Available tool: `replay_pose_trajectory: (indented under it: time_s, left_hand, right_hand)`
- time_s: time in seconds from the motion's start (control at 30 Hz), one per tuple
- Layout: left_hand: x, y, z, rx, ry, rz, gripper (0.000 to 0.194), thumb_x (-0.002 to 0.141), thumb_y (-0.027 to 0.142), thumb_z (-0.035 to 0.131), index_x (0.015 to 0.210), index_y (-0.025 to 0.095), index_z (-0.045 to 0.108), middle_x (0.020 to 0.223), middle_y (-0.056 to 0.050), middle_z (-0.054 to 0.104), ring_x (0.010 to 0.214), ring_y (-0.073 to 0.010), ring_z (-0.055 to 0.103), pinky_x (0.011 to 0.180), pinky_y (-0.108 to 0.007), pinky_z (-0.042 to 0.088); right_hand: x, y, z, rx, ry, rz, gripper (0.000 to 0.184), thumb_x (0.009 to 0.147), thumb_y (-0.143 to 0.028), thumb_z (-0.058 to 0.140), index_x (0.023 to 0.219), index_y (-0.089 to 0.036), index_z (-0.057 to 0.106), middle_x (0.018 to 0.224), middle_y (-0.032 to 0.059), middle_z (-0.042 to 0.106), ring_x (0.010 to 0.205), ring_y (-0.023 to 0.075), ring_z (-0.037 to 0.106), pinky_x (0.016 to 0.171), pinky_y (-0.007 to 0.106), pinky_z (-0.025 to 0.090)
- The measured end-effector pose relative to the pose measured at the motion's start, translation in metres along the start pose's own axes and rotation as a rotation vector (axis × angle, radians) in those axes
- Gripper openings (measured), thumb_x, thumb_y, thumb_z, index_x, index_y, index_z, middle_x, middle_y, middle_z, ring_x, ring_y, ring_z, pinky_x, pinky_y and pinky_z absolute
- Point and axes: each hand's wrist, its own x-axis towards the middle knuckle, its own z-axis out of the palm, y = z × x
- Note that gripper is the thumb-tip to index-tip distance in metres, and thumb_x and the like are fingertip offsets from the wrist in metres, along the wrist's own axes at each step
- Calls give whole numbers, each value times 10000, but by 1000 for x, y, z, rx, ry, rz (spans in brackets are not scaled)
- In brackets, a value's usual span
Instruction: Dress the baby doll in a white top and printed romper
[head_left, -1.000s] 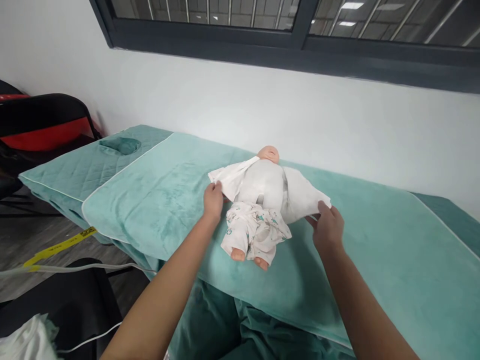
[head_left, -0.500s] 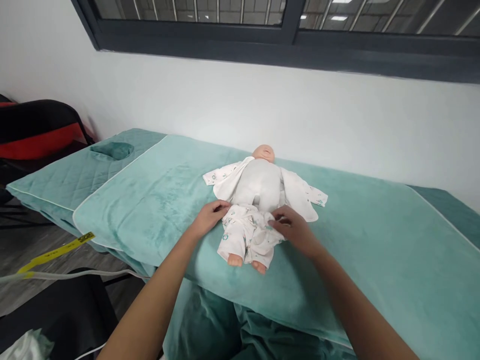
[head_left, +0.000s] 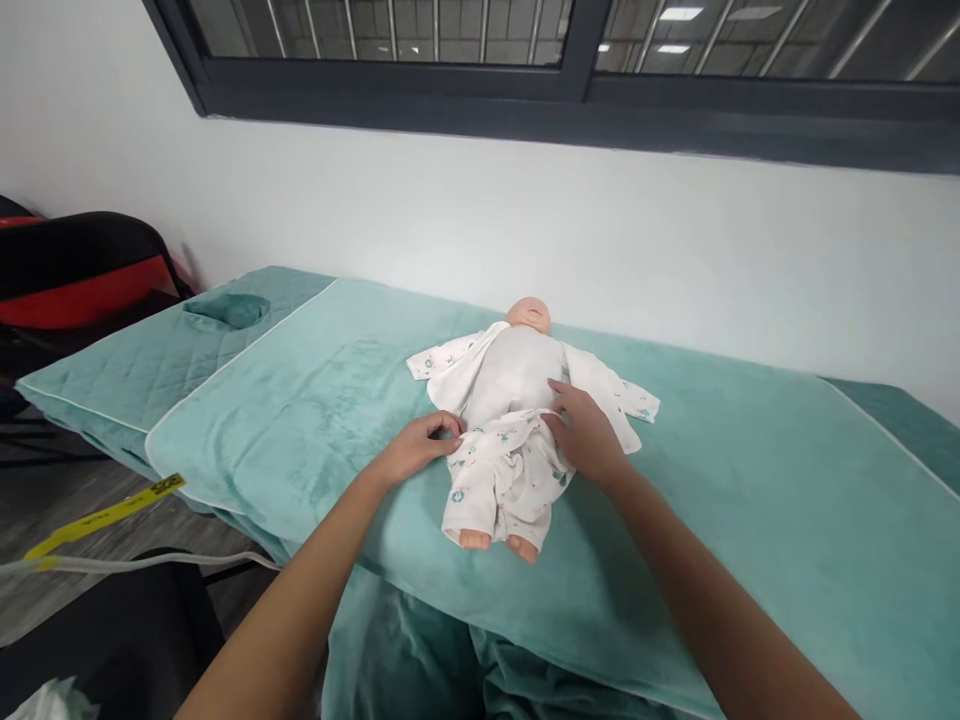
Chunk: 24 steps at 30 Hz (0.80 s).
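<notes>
A baby doll point(head_left: 529, 314) lies on its back on the green-covered bed, its feet toward me. Its white printed jacket point(head_left: 600, 385) is spread open at both sides, baring a pale cloth torso point(head_left: 517, 368). White printed baby pants point(head_left: 499, 480) cover the legs, with both feet sticking out below. My left hand point(head_left: 420, 445) pinches the waistband at the doll's hip on the left. At the other side of the waist, my right hand point(head_left: 589, 430) grips the waistband between thumb and fingers, the index finger stretched onto the torso.
The massage bed point(head_left: 300, 400) has a face hole point(head_left: 226, 312) at its left end and stands against a white wall below a dark window frame. Red and black chairs point(head_left: 82, 270) are at the left. A yellow-tagged cable point(head_left: 135, 565) runs near a black seat point(head_left: 112, 640).
The pants' waistband has come up higher over the lower torso. My right hand has moved up toward the belly, its index finger now extended. The view has tilted slightly.
</notes>
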Motion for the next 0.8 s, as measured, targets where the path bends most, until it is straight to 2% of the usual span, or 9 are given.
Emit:
replay_pose_trajectory:
  time_s: [0.07,0.13,0.23,0.37,0.43,0.5,0.6,0.7,0.8]
  left_hand:
    - [1,1,5,1,80,-33,255,833,413,604,789,162,592,806,-7,579,763,-140,496,717,-265,377]
    - [2,3,10,4,104,-52,262,842,420,591,819,159,607,752,9,554,709,-124,465,679,-256,361]
    - [4,10,13,-24,29,-57,228,810,382,636,853,159,623,749,18,562,686,-110,456,650,-241,353]
    - [5,14,11,-20,-57,-98,167,763,308,670,822,156,636,743,16,570,681,-109,469,630,-235,356]
    - [4,12,12,14,-46,-85,127,750,275,668,789,159,634,767,6,577,696,-116,482,642,-239,373]
    - [3,7,16,33,44,-3,95,748,256,657,762,166,629,851,-20,601,767,-135,520,691,-251,406]
    - [4,2,25,1,252,123,89,774,259,630,750,174,622,1072,-76,631,961,-183,570,823,-286,436]
    - [11,2,35,-77,386,86,113,796,275,612,742,179,590,1192,-83,641,946,-182,593,842,-305,437]
    - [25,8,39,-178,483,9,91,784,251,607,738,187,561,1033,-46,684,867,-163,598,776,-279,433]
  right_hand:
    - [5,-1,4,-12,25,56,163,870,-303,518,727,-245,465,1274,106,644,1159,300,576,944,460,452]
    - [9,0,5,26,49,139,78,845,-296,534,787,-244,542,1176,85,688,1062,289,613,885,432,461]
    - [13,6,7,113,110,273,99,818,-287,544,872,-243,614,990,57,713,915,256,625,823,388,450]
    - [13,12,16,179,212,385,110,809,-330,530,814,-226,562,818,41,665,799,217,593,761,348,446]
    - [10,12,21,214,254,431,136,792,-355,538,829,-224,544,806,31,647,797,205,583,756,332,446]
    - [6,10,24,241,274,470,173,774,-380,553,847,-223,545,790,21,631,782,198,569,739,320,437]
    - [1,10,21,275,238,526,211,764,-427,568,805,-220,566,692,-2,591,703,187,523,674,309,401]
    - [-2,12,16,338,147,561,255,761,-463,570,706,-215,576,618,-16,558,666,179,489,627,295,367]
    - [-3,14,11,453,60,577,278,759,-483,565,700,-211,565,599,-29,541,616,164,483,568,276,366]
